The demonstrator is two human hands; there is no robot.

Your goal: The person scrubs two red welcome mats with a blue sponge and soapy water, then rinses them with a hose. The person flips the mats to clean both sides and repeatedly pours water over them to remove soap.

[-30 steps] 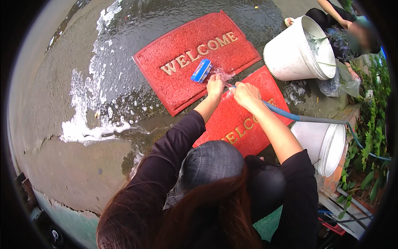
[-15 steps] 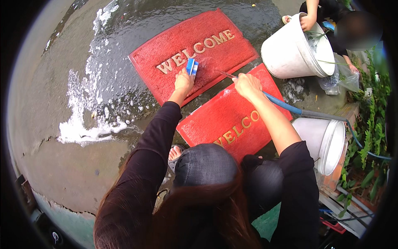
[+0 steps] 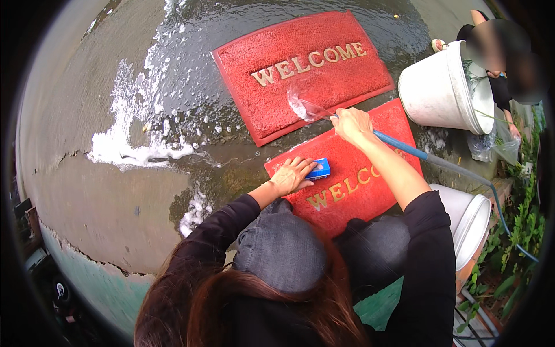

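centre: blue plastic brush (image 3: 319,168) gripped by left hand (image 3: 290,175) | right of centre: flexible blue hose (image 3: 404,149) clasped by right hand (image 3: 354,125), likely to steer clear water (image 3: 300,106)

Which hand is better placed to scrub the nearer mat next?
Probably the left hand: it holds the brush at the nearer mat. The right hand holds the hose, its water hitting the farther mat.
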